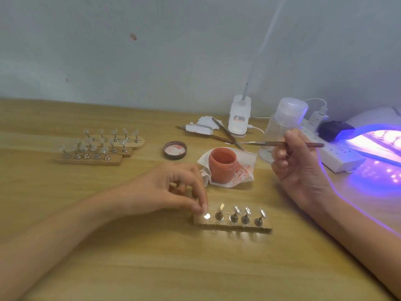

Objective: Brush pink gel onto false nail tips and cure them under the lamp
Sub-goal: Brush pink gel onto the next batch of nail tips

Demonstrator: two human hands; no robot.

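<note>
A wooden holder point(232, 224) lies near the table's front with several metal pegs, each topped by a clear nail tip point(237, 210). My left hand point(173, 190) reaches to the holder's left end, thumb and forefinger pinching at the leftmost peg point(206, 216). Raised to the right, my right hand point(297, 161) grips a thin brush point(260, 143) that lies level, bristles pointing left. An open pot of pink gel point(222, 165) stands on a stained tissue behind the holder. The curing lamp point(377, 144) glows violet at the far right, with another holder partly visible inside.
Three more wooden holders with nail tips point(97, 146) lie at the back left. The pot's lid point(175, 150) rests upside down nearby. Spare tools point(225, 133), a white clip lamp base point(238, 118), a clear bottle point(284, 120) and a power strip point(334, 155) crowd the back right.
</note>
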